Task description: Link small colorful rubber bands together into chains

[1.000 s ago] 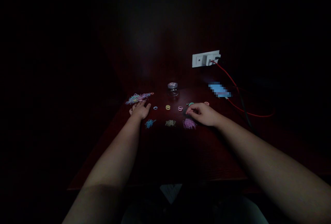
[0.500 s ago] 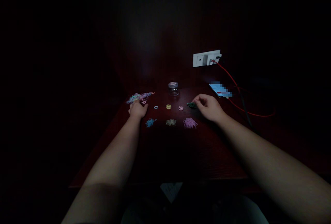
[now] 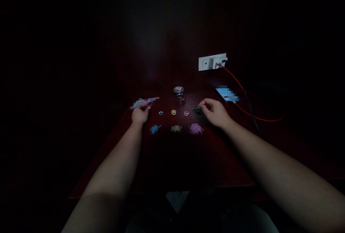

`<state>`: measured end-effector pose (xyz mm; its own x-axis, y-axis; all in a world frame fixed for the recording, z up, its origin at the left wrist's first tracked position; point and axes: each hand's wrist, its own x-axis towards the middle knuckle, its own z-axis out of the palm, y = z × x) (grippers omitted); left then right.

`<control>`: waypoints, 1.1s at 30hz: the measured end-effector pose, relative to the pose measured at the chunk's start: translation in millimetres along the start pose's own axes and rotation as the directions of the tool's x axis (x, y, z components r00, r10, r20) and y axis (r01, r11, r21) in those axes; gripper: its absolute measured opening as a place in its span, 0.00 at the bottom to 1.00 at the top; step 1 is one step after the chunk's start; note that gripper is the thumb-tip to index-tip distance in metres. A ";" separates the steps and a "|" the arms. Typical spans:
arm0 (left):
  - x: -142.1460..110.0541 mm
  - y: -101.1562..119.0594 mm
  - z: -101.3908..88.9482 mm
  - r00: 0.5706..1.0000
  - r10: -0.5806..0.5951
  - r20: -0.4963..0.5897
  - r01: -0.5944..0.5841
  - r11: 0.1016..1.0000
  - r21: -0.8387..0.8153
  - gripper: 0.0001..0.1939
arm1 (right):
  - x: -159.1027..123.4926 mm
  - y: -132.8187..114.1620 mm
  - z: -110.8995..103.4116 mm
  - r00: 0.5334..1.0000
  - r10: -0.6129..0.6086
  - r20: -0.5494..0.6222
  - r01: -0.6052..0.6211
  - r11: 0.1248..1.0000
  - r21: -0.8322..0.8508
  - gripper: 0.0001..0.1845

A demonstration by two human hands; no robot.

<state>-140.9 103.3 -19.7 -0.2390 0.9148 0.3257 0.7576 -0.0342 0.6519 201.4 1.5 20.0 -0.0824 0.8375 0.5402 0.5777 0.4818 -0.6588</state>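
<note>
In the head view, my left hand (image 3: pixel 139 114) reaches into a heap of mixed-colour rubber bands (image 3: pixel 140 102). Its thumb and fingers are drawn together; the dim light and the heap hide what they grip. My right hand (image 3: pixel 215 112) is pinched over a small dark-green pile of rubber bands (image 3: pixel 198 111), a green strand showing at the fingertips. Between the hands lie a blue ring-shaped band (image 3: pixel 161 113), yellow ring-shaped bands (image 3: pixel 174 112) and pink ring-shaped bands (image 3: pixel 186 113). Nearer me are a blue pile (image 3: pixel 155 129), a yellowish pile (image 3: pixel 176 129) and a purple pile (image 3: pixel 196 129).
A clear lidded jar (image 3: pixel 178 92) stands behind the rows on the dark red table (image 3: pixel 161 168). At right lies a lit phone (image 3: pixel 226 93) with a red cable (image 3: pixel 237 78) running to a charger in the wall socket (image 3: pixel 205 63).
My left hand has moved slightly left, its thumb closing in toward the fingers at the heap. The right hand stays at the green pile, still pinched. The whole view has shifted a little.
</note>
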 end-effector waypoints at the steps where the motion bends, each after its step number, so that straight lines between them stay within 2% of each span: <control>1: -0.6 0.6 0.4 1.000 0.019 -0.011 -0.020 0.997 -0.080 0.17 | 0.0 0.0 0.2 1.000 0.002 0.005 -0.002 1.000 0.003 0.08; 3: -2.9 4.6 1.0 0.998 0.051 -0.039 -0.058 0.981 -0.188 0.14 | -0.1 -0.1 0.7 1.000 0.000 0.022 0.000 1.000 0.007 0.08; 6: -10.2 18.2 1.2 0.986 0.158 -0.053 -0.166 0.951 -0.261 0.12 | -0.7 0.1 2.6 0.998 -0.013 0.057 0.013 1.000 0.004 0.09; 10: -30.5 48.0 0.0 0.936 0.350 -0.039 -0.346 0.892 -0.291 0.11 | -3.8 -1.2 8.2 0.988 -0.033 0.148 0.026 0.998 0.049 0.09; 13: -55.5 76.5 -1.7 0.871 0.491 0.016 -0.469 0.842 -0.267 0.10 | -7.2 -5.6 12.4 0.978 -0.045 0.206 0.022 0.993 0.115 0.09; 15: -74.7 96.0 -3.0 0.810 0.585 0.039 -0.561 0.793 -0.238 0.09 | -9.1 -9.5 13.5 0.974 -0.058 0.219 0.026 0.989 0.145 0.10; 17: -92.3 112.9 -3.9 0.732 0.678 0.063 -0.653 0.725 -0.221 0.08 | -10.4 -13.1 13.2 0.972 -0.081 0.219 0.046 0.986 0.161 0.12; 19: -105.4 125.1 -4.1 0.666 0.740 0.091 -0.708 0.666 -0.235 0.07 | -11.0 -15.7 12.1 0.973 -0.097 0.209 0.065 0.986 0.156 0.12; 21: -112.5 131.5 -3.6 0.635 0.765 0.107 -0.725 0.638 -0.259 0.07 | -11.1 -17.2 11.2 0.973 -0.116 0.199 0.086 0.984 0.153 0.11; 33: -112.4 131.3 -3.5 0.667 0.731 0.148 -0.680 0.677 -0.281 0.07 | -9.9 -17.3 8.1 0.970 -0.150 0.193 0.129 0.985 0.115 0.09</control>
<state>-16.7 -5.5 31.6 0.4841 0.6445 0.5919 0.5050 -0.7582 0.4125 185.6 -13.0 21.8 -0.3229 0.7896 0.5217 0.4652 0.6125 -0.6391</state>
